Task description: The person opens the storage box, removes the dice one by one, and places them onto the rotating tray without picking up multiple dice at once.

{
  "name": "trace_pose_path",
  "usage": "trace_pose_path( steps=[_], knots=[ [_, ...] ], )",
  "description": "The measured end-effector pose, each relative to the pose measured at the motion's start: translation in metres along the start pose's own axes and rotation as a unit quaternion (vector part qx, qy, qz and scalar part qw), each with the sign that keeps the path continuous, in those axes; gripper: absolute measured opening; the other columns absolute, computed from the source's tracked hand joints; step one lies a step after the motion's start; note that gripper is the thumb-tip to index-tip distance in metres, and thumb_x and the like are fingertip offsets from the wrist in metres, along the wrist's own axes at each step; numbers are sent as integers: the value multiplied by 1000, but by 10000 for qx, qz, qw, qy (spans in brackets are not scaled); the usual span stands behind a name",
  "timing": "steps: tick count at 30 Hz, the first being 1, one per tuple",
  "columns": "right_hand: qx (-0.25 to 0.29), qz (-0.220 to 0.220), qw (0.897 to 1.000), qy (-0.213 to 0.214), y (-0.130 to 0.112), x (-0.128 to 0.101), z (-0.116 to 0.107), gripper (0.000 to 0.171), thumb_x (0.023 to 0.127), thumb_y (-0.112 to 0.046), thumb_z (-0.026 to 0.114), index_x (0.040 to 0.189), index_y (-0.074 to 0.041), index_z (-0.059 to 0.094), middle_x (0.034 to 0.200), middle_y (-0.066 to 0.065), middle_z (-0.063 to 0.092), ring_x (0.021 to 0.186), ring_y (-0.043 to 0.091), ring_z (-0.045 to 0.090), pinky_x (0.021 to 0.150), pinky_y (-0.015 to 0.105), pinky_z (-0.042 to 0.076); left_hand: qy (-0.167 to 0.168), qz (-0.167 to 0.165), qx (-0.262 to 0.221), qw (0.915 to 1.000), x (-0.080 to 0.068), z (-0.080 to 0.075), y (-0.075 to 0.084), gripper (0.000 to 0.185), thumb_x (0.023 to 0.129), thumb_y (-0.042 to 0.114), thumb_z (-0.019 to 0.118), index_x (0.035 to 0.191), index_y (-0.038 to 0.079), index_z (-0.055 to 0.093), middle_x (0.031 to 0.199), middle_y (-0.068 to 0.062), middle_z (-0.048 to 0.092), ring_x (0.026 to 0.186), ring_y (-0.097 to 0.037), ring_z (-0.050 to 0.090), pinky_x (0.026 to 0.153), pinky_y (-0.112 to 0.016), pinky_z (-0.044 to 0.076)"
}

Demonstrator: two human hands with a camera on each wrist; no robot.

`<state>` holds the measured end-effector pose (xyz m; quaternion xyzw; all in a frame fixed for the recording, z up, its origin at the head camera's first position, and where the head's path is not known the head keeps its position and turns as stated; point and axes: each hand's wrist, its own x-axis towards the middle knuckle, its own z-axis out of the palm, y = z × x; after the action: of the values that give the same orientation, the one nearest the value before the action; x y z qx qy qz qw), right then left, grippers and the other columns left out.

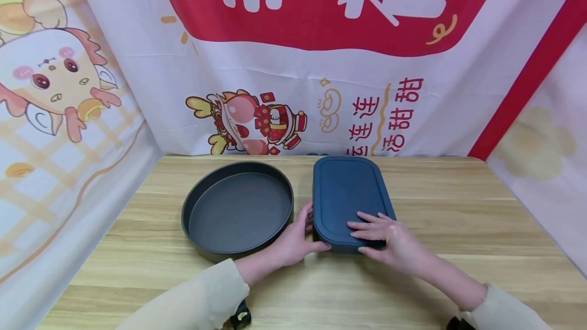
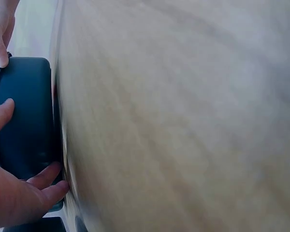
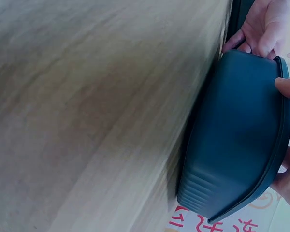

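The round dark pan sits left of centre on the worktop, almost touching the blue lidded box. The left hand curls around the box's near-left corner, thumb on its side wall. The right hand lies flat on the lid, fingers spread. A sideways shove could knock the box against the pan; the gap there is slim. Open wood stretches right and toward the person, with the banner wall behind.
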<state>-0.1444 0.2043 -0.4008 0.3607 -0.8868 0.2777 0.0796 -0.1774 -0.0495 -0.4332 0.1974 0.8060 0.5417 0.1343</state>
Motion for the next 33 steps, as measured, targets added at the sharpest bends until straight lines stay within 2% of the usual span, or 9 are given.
trace_pose_path(
  steps=[5,7,11,16,23,27,33],
  knots=[
    [-186,105,9995,-213,-2,0,0,36,77,-13,83,112,-12,75,125,-1,65,127,30,51,101,59,36,-65,-102,21,9999,-1,1,0,96,80,18,82,152,7,19,149,-16,38,127,-27,49,105,-39,40],
    [-219,67,9996,-176,-1,0,1,35,77,-14,83,111,-12,75,125,-1,65,126,30,51,100,58,38,-74,-117,34,9999,-1,1,0,96,80,19,82,152,7,19,149,-16,38,127,-28,49,105,-39,39],
    [-453,-248,9985,157,-2,0,5,32,74,-17,85,105,-13,77,121,1,67,119,29,58,92,50,49,-95,-133,34,9999,-1,0,1,96,81,19,82,152,6,19,149,-16,38,127,-27,49,106,-40,39],
    [-856,-647,9921,653,-4,1,10,29,70,-19,88,97,-13,79,110,-2,71,102,19,66,78,39,57,-81,-121,38,9999,-2,1,1,95,80,20,82,151,7,20,149,-15,38,127,-27,49,106,-41,38],
    [-590,-745,9919,839,-4,3,13,28,68,-14,88,94,-12,79,99,-8,70,90,10,64,72,29,57,-79,-77,84,9999,-2,1,1,95,81,18,82,151,7,20,149,-15,39,126,-27,50,106,-39,38],
    [-451,-816,9914,924,-2,4,14,27,68,-14,88,94,-12,79,99,-10,70,89,8,63,71,23,55,-81,-36,117,9999,-1,1,-1,95,81,16,81,151,6,19,149,-15,40,126,-26,50,107,-38,38],
    [-389,-842,9914,924,-1,6,14,26,69,-14,87,94,-13,79,100,-11,70,90,8,62,72,22,54,-45,-42,218,9997,-1,1,-4,95,81,17,82,151,6,19,147,-17,42,126,-27,51,106,-39,38]
  ],
)
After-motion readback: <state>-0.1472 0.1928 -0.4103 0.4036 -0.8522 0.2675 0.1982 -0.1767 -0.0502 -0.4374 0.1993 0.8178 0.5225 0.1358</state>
